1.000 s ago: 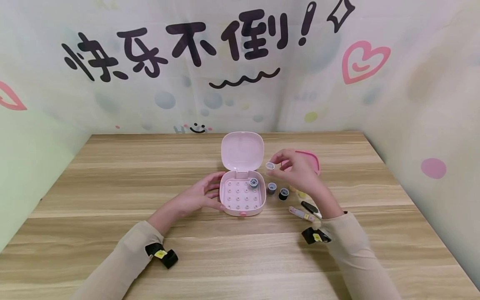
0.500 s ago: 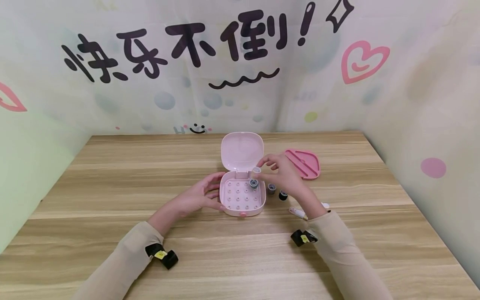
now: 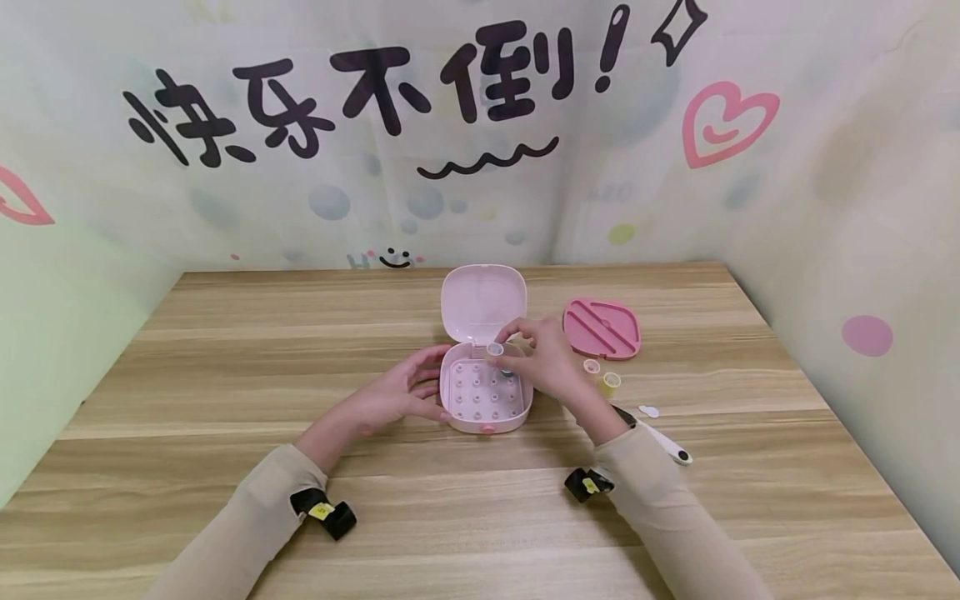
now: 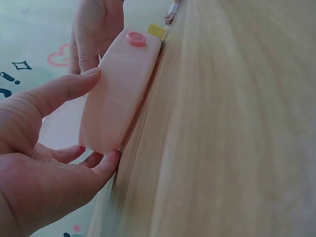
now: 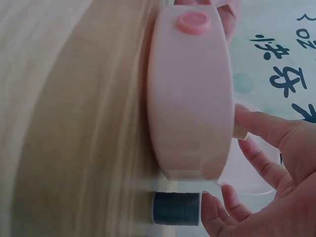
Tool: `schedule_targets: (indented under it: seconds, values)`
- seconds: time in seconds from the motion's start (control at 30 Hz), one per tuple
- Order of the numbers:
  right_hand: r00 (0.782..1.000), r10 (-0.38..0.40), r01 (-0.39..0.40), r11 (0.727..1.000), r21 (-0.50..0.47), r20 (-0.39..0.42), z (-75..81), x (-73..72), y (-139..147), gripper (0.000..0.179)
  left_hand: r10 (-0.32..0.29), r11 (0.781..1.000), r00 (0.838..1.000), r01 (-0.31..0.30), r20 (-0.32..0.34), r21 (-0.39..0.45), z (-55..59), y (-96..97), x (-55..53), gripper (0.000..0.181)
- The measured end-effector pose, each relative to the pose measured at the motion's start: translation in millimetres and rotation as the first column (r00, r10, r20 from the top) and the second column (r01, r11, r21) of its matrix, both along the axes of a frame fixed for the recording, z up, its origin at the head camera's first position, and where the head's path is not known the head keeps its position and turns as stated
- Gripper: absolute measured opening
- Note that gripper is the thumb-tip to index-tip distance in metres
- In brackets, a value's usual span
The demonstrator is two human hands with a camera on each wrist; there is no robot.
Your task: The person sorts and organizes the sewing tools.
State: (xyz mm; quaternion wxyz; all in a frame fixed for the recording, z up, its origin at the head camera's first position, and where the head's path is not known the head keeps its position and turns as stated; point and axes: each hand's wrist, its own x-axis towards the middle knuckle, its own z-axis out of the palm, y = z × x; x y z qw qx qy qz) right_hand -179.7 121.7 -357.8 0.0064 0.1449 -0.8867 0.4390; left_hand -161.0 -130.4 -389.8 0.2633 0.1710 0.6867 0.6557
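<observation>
A pale pink sewing box (image 3: 487,427) stands on the table with its lid (image 3: 483,302) raised; its floor carries rows of small pegs. My left hand (image 3: 393,397) holds the box by its left side, thumb at the front corner and fingers round the side. Between thumb and fingertips, my right hand (image 3: 545,358) pinches a pale thread spool (image 5: 240,131) above the back of the box. A bluish spool (image 3: 506,372) sits inside on the right, partly hidden by that hand. In the right wrist view, a dark teal spool (image 5: 177,208) stands on the table beside the box.
Behind the right hand lies a pink tray (image 3: 602,331) with slots. Two more spools, one pale (image 3: 592,367) and one yellow (image 3: 610,384), stand near it. A white-handled tool (image 3: 670,444) and a small white piece (image 3: 649,412) lie near the right forearm.
The right hand has carried the pale spool leftward from beside the box to above its back part. The left hand keeps its hold on the box.
</observation>
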Motion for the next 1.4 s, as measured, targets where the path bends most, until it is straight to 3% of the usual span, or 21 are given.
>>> schedule_targets:
  seconds: [0.37,0.93,1.4]
  values:
    - [0.994,-0.087,0.079,0.991,0.107,0.07,-9.8,1.1,-5.8,0.018,-0.006,1.0,1.0,0.006,-0.012,0.007,-1.0,-0.2,-0.1,0.097]
    - [0.989,-0.122,0.105,0.977,0.187,0.084,-10.9,-2.3,-9.9,0.021,0.0,1.0,1.0,0.0,-0.013,-0.005,-1.1,0.0,-0.2,0.097]
    - [0.983,-0.155,0.135,0.973,0.188,0.095,-13.2,-3.1,-9.4,0.023,0.032,0.997,0.998,-0.036,-0.047,-0.074,-1.8,6.3,1.3,0.095]
